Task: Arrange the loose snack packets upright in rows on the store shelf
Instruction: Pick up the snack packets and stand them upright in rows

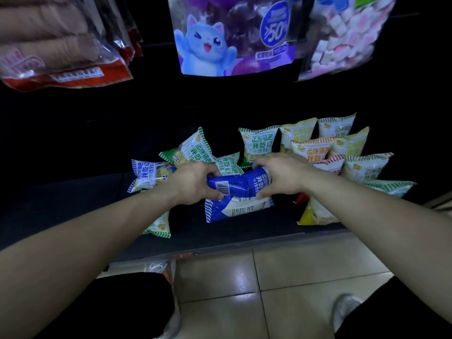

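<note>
Both hands are gripping one blue packet [238, 183] over the middle of the dark shelf [220, 238]. The left hand [193, 182] is curling round its barcode end, the right hand [281, 177] is curling round the other end. The packet is lying sideways and crumpled, just above a second blue packet [234, 211] that is lying flat on the shelf. A blue-and-white packet [149, 176] and green packets [193, 149] are tilting loosely behind the left hand. One green packet [259, 143] is standing upright at the back, and yellow packets [297, 133] and an orange packet [313, 149] are standing in rows on the right. A cat-print bag [232, 37] is hanging overhead. Floor tiles [269, 277] are showing below.
</note>
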A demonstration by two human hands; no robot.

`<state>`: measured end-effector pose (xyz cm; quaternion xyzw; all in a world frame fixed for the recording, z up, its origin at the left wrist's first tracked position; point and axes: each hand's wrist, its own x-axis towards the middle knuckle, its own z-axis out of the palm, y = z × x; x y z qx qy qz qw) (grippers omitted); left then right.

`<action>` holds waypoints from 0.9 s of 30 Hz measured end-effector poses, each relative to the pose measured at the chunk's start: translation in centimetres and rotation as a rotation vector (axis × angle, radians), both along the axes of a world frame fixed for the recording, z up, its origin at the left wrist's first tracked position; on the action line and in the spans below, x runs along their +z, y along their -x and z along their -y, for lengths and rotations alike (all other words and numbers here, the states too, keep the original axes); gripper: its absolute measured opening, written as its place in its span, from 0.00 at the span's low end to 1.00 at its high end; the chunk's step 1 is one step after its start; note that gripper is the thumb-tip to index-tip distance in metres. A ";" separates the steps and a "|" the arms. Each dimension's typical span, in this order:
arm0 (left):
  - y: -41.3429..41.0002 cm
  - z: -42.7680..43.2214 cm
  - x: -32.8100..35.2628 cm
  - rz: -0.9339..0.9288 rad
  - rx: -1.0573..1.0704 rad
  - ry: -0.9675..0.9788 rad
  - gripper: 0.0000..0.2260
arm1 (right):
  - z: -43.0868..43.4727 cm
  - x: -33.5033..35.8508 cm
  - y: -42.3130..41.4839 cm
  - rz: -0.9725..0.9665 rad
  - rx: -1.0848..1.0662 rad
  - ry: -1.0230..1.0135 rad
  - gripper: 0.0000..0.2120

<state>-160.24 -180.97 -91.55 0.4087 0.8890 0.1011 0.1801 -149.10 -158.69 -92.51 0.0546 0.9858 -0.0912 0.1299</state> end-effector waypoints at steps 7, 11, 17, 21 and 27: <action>-1.6 -0.6 0.1 -0.179 -0.039 -0.040 0.16 | -2.1 0.4 -1.7 -0.028 -0.242 0.241 0.25; -2.0 -1.3 -0.9 -0.249 -0.155 -0.050 0.17 | -1.5 0.5 -1.4 -0.060 -0.272 0.271 0.18; -2.2 -1.6 -2.2 -0.122 -0.136 -0.050 0.21 | -2.1 -0.1 -0.6 -0.202 -0.289 0.317 0.06; -1.9 -1.7 -2.4 0.073 -0.091 -0.067 0.27 | -1.8 -0.5 0.1 -0.254 -0.253 0.343 0.07; -0.6 -1.9 -2.6 0.063 -0.002 -0.091 0.30 | -1.0 -0.8 1.0 -0.272 -0.244 0.358 0.12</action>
